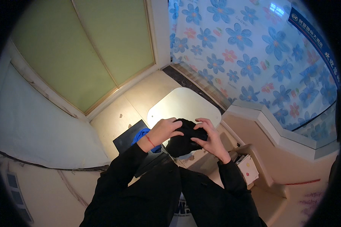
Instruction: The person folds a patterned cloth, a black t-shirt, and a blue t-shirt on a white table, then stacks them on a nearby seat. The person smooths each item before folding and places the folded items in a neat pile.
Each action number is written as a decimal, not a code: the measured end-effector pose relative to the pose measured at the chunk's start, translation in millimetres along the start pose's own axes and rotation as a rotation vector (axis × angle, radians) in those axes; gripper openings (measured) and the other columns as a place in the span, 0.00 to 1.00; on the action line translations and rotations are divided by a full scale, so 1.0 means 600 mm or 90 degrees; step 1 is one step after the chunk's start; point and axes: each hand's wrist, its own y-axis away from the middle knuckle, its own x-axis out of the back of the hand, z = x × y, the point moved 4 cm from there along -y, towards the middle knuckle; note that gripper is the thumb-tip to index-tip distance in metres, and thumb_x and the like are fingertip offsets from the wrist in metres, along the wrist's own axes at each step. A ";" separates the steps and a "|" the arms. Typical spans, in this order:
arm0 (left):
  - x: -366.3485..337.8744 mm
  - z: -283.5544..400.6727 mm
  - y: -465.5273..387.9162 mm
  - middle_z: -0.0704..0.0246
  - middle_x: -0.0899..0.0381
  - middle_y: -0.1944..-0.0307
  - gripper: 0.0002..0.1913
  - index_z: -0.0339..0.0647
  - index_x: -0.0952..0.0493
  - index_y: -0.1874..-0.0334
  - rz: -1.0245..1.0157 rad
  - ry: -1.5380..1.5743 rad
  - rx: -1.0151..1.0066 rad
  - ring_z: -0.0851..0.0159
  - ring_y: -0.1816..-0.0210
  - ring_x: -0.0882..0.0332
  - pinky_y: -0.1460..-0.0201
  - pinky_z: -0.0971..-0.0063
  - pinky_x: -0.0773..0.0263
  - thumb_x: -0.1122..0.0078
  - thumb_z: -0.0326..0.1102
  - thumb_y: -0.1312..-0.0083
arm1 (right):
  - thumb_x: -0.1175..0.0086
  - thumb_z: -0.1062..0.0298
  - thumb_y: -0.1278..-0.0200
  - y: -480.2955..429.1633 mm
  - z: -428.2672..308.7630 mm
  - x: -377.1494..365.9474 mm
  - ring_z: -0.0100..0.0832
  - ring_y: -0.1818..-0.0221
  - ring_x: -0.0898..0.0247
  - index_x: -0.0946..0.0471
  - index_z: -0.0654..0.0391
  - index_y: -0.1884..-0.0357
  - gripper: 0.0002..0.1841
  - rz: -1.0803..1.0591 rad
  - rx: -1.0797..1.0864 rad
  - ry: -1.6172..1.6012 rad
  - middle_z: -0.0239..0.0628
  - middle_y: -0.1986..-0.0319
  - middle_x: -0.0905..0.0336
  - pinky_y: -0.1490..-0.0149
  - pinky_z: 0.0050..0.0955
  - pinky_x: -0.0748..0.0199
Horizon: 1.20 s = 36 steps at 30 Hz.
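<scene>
A bunched piece of black cloth (183, 144) hangs between my two hands, above the near edge of a white tabletop with rounded corners (184, 102). My left hand (167, 128), with a red string around the wrist, pinches the cloth's upper left side between thumb and fingers. On the other side, my right hand (211, 137) grips it with thumb and curled fingers. What the cloth is shaped into cannot be told. Partly behind my left wrist, crumpled blue cloth (139, 134) lies on a dark flat surface (121, 142).
To the right, papers or booklets (248, 168) stand in a recess of a beige moulded unit (268, 159). A flower-patterned curtain (230, 48) hangs beyond a low ledge. Green-panelled doors (102, 51) and a pale cloth cover (42, 119) bound the left side.
</scene>
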 end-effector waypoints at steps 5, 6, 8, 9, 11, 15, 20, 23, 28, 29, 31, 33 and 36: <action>-0.016 0.041 -0.039 0.60 0.26 0.69 0.16 0.40 0.27 0.63 0.031 -0.019 0.001 0.49 0.69 0.21 0.67 0.62 0.25 0.30 0.43 0.37 | 0.24 0.65 0.46 0.011 0.051 0.050 0.50 0.40 0.24 0.24 0.57 0.60 0.18 -0.019 -0.004 0.059 0.46 0.38 0.27 0.42 0.39 0.22; -0.016 0.049 -0.043 0.60 0.26 0.69 0.16 0.40 0.27 0.64 0.035 -0.026 0.001 0.50 0.68 0.21 0.67 0.62 0.25 0.29 0.42 0.38 | 0.24 0.64 0.46 0.014 0.052 0.057 0.50 0.40 0.24 0.23 0.57 0.60 0.19 -0.028 -0.022 0.063 0.46 0.38 0.27 0.42 0.40 0.22; -0.016 0.062 -0.051 0.60 0.25 0.70 0.16 0.39 0.27 0.65 0.041 -0.040 0.002 0.51 0.68 0.20 0.67 0.63 0.25 0.29 0.41 0.38 | 0.28 0.52 0.40 0.022 0.063 0.065 0.52 0.40 0.24 0.21 0.59 0.55 0.22 -0.074 -0.053 0.058 0.47 0.38 0.27 0.42 0.42 0.22; -0.021 0.064 -0.056 0.60 0.25 0.69 0.15 0.39 0.27 0.65 0.041 -0.044 -0.007 0.51 0.68 0.20 0.67 0.63 0.24 0.29 0.40 0.39 | 0.30 0.49 0.39 0.023 0.064 0.067 0.52 0.40 0.24 0.21 0.60 0.55 0.24 -0.084 -0.049 0.085 0.47 0.38 0.27 0.41 0.42 0.23; -0.027 0.065 -0.062 0.60 0.25 0.68 0.15 0.40 0.26 0.64 0.040 -0.053 -0.024 0.52 0.67 0.20 0.66 0.64 0.24 0.28 0.40 0.39 | 0.34 0.43 0.37 0.025 0.065 0.062 0.52 0.40 0.24 0.21 0.63 0.55 0.28 -0.105 -0.041 0.137 0.48 0.39 0.27 0.40 0.42 0.23; -0.040 0.052 -0.070 0.61 0.27 0.68 0.16 0.41 0.26 0.62 -0.037 -0.080 -0.086 0.52 0.66 0.20 0.65 0.63 0.24 0.28 0.42 0.40 | 0.34 0.42 0.36 0.024 0.139 0.039 0.50 0.56 0.23 0.20 0.63 0.61 0.27 -0.138 -0.173 0.019 0.49 0.59 0.21 0.55 0.40 0.25; -0.046 0.012 -0.072 0.60 0.26 0.68 0.17 0.42 0.27 0.62 -0.131 -0.091 -0.070 0.52 0.64 0.20 0.63 0.61 0.23 0.29 0.45 0.40 | 0.25 0.45 0.48 -0.001 0.152 0.035 0.45 0.63 0.26 0.22 0.61 0.68 0.27 -0.036 -0.084 0.185 0.45 0.70 0.24 0.59 0.41 0.28; -0.038 -0.023 -0.073 0.60 0.26 0.68 0.19 0.42 0.26 0.62 -0.129 -0.095 -0.030 0.50 0.67 0.20 0.66 0.62 0.23 0.30 0.49 0.39 | 0.24 0.45 0.50 -0.023 0.112 0.031 0.45 0.59 0.27 0.22 0.62 0.66 0.29 -0.049 -0.030 0.195 0.44 0.66 0.26 0.56 0.41 0.27; -0.028 -0.046 -0.082 0.59 0.26 0.70 0.19 0.42 0.26 0.62 -0.069 -0.018 -0.041 0.50 0.69 0.20 0.68 0.62 0.24 0.30 0.49 0.38 | 0.23 0.48 0.51 -0.030 0.098 0.012 0.47 0.58 0.27 0.23 0.64 0.60 0.30 -0.029 -0.007 0.278 0.44 0.60 0.28 0.54 0.40 0.25; -0.026 -0.051 -0.083 0.59 0.26 0.70 0.19 0.41 0.26 0.63 -0.062 0.003 -0.042 0.50 0.69 0.20 0.68 0.62 0.24 0.30 0.49 0.38 | 0.23 0.50 0.51 -0.032 0.102 0.007 0.47 0.59 0.27 0.24 0.64 0.59 0.29 -0.014 0.002 0.296 0.44 0.60 0.28 0.54 0.39 0.24; -0.025 -0.062 -0.085 0.58 0.24 0.68 0.18 0.42 0.25 0.61 -0.059 0.029 -0.038 0.49 0.68 0.20 0.67 0.62 0.24 0.29 0.48 0.38 | 0.24 0.55 0.50 -0.034 0.119 -0.005 0.49 0.61 0.26 0.24 0.63 0.60 0.26 0.000 -0.051 0.228 0.45 0.61 0.28 0.56 0.39 0.24; -0.023 -0.076 -0.088 0.58 0.22 0.66 0.18 0.42 0.25 0.58 -0.068 0.036 -0.026 0.49 0.67 0.19 0.66 0.63 0.23 0.28 0.45 0.39 | 0.24 0.61 0.49 -0.040 0.130 -0.010 0.50 0.62 0.27 0.26 0.63 0.61 0.23 0.019 -0.084 0.178 0.46 0.62 0.29 0.57 0.38 0.26; -0.030 -0.124 -0.097 0.59 0.19 0.61 0.22 0.44 0.23 0.46 0.058 0.188 -0.014 0.56 0.65 0.17 0.64 0.68 0.23 0.24 0.39 0.40 | 0.24 0.67 0.50 -0.064 0.134 0.002 0.52 0.64 0.29 0.30 0.62 0.63 0.23 0.055 -0.106 0.154 0.48 0.65 0.30 0.58 0.37 0.29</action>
